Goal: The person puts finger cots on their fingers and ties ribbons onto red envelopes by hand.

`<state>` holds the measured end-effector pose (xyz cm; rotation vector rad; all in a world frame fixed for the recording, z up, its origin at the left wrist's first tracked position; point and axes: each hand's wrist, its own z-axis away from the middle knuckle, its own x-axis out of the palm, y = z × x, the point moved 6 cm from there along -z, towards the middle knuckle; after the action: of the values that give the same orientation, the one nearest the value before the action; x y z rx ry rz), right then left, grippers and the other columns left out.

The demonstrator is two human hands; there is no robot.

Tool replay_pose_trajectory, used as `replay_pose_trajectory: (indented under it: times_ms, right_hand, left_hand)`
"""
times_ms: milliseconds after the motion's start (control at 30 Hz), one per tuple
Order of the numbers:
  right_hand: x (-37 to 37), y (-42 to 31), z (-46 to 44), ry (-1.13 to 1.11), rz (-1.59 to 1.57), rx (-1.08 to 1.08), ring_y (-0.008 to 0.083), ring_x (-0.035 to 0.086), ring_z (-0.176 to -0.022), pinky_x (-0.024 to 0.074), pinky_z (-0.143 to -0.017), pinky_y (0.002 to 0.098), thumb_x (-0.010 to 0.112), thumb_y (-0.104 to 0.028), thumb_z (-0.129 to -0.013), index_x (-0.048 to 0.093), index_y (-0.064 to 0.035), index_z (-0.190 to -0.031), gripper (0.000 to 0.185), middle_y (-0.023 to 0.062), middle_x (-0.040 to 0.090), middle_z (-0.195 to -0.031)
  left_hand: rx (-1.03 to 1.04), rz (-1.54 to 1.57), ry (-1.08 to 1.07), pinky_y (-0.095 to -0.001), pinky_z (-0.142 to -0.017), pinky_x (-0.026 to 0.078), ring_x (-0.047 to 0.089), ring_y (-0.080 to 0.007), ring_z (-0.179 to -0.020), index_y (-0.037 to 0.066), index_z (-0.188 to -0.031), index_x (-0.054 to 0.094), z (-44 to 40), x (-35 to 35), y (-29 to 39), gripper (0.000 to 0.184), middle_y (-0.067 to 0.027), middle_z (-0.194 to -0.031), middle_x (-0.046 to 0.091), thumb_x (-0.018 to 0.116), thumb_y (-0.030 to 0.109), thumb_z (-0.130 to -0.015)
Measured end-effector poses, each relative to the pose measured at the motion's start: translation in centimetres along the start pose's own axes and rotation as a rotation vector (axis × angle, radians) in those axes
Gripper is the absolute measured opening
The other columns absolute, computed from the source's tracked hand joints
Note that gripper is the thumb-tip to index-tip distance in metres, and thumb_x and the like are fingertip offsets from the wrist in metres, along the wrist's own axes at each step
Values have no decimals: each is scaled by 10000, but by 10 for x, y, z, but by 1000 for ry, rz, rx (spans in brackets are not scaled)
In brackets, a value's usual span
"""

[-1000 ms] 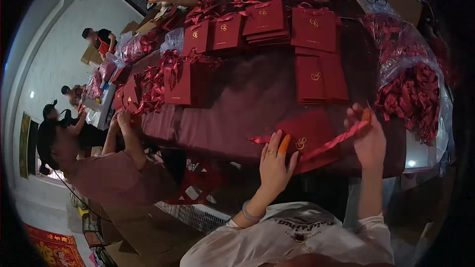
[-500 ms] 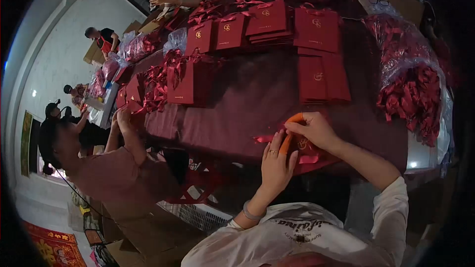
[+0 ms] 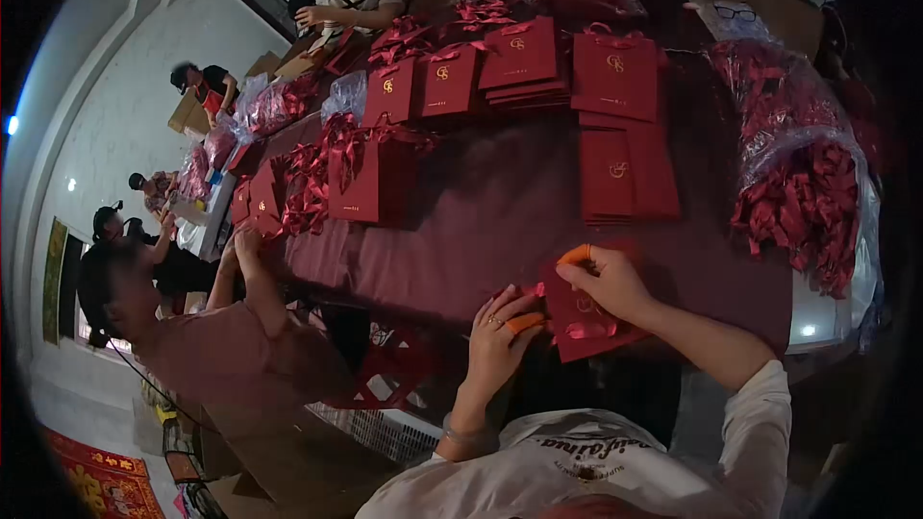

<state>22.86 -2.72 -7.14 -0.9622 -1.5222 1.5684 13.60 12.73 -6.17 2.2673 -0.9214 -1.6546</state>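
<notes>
A small red paper gift bag with a gold logo is in front of me at the table's near edge. My right hand grips its upper part, thumb and index finger pinched together. An orange finger cover sits on that index finger. At the bag's left edge, my left hand has its fingers drawn together on a red ribbon, their tips partly hidden. It wears a ring and another orange finger cover. A shiny ribbon piece crosses the bag's front.
Finished-looking red bags stand in stacks across the dark red tablecloth. A clear plastic sack of red ribbons lies at the right. To the left, a co-worker in a pink shirt handles items; other people work farther back.
My left hand has moved left and down from the bag's front to its left edge. The bag now shows more of its front. My right hand keeps its pinch, slightly lower.
</notes>
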Motion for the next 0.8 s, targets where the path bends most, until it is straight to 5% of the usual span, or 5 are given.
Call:
replay_pose_trajectory:
  times_ms: [200, 267, 333, 500, 800]
  right_hand:
    - [-2, 0, 1, 31, -9, -12, 60, 537, -678, 444, -607, 219, 603, -164, -864, 619, -14, -974, 187, 24, 613, -772]
    - [-1, 2, 0, 62, -45, -40, 56, 525, -691, 440, -618, 220, 601, -156, -864, 613, -12, -969, 178, 10, 596, -767]
    - [-4, -1, 0, 88, -70, -92, 60, 519, -701, 436, -634, 223, 600, -149, -863, 605, -15, -959, 164, 2, 578, -761]
    - [-15, 2, 1, 171, -120, -61, 57, 500, -724, 416, -656, 214, 573, -138, -872, 578, -22, -959, 145, -6, 561, -791]
    - [-18, 3, 1, 164, -171, -19, 52, 494, -741, 407, -682, 208, 600, -146, -846, 601, -26, -935, 149, -19, 560, -798]
  left_hand:
    - [-30, -19, 122, -348, -745, 449, 595, -212, -853, 85, -930, 656, 2, -12, 10, 159, -73, -966, 630, 664, 97, -772]
    - [-419, 366, 162, -287, -629, 466, 605, -154, -694, 68, -975, 651, 17, -5, -8, 168, -109, -819, 638, 645, 88, -808]
    - [-472, 488, 211, -238, -550, 453, 563, -91, -604, 39, -1014, 636, 29, 2, -21, 190, -95, -731, 633, 633, 84, -829]
    - [-647, 619, 238, -211, -587, 456, 531, -50, -659, -7, -1061, 593, 32, -15, -24, 244, -11, -734, 576, 633, 80, -836]
    - [-447, -119, 421, -271, -597, 427, 535, -159, -700, 9, -1019, 615, 45, -39, -22, 251, -60, -781, 561, 673, 44, -778]
